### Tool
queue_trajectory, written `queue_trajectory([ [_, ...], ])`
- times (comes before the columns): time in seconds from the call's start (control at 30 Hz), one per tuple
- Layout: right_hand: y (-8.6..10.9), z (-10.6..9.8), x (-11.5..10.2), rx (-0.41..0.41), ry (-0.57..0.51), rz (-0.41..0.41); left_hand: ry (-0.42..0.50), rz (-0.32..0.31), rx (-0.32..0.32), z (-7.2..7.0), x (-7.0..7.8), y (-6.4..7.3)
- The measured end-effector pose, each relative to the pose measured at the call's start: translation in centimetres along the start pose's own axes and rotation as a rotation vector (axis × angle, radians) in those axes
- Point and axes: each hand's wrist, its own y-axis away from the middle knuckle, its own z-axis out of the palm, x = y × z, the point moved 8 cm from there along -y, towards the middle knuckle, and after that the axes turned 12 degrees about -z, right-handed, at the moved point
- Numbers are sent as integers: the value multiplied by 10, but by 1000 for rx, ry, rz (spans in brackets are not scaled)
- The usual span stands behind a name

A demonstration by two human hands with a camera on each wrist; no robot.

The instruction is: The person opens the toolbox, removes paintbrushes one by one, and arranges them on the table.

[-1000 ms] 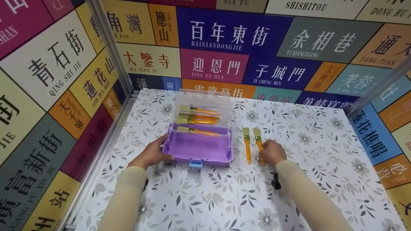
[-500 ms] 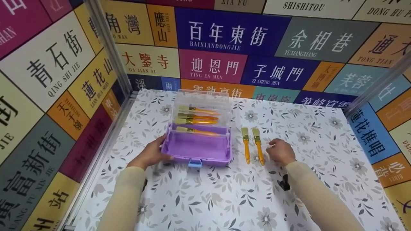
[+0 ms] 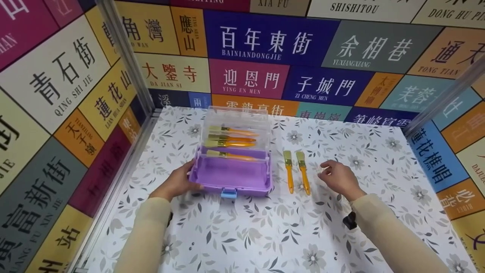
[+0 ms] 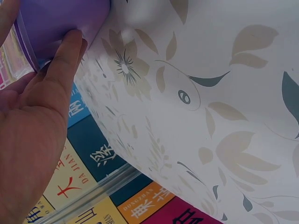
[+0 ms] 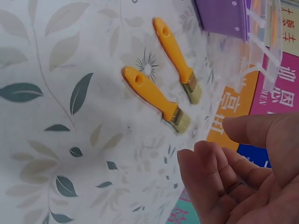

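Note:
A purple plastic storage box (image 3: 231,174) stands with its clear lid (image 3: 238,116) swung back and its blue latch (image 3: 229,194) facing the front. My left hand (image 3: 177,182) grips the box's left end, thumb by the front corner and fingers against the side wall. Several flat paintbrushes with orange handles lie crosswise at the lid and the box's back edge, the lowest paintbrush (image 3: 230,155) nearest the front. Right of the box, a left paintbrush (image 3: 289,174) and a right paintbrush (image 3: 303,174) lie side by side, bristles away. My right hand (image 3: 340,180), loosely curled and holding nothing, hovers right of them.
A white cloth (image 3: 261,235) printed with leaves and flowers covers the table. Sign-printed panels (image 3: 265,41) rise at the back and both sides, with metal posts (image 3: 127,57) at the corners.
My right hand has let go of the right paintbrush and drawn away to the right, leaving it on the table. My left hand has kept its place on the box.

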Motion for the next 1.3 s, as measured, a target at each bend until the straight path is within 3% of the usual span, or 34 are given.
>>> queue_trajectory([
  [0.4, 16, -22, -36, 46, 7, -145, -17, 15, 2, 0, 0, 0],
  [0.63, 25, -31, -63, 81, 20, -225, -7, -29, 6, 0, -3, 0],
  [1.3, 33, -28, -122, 22, 64, -333, -3, -38, 3, 0, 0, 2],
])
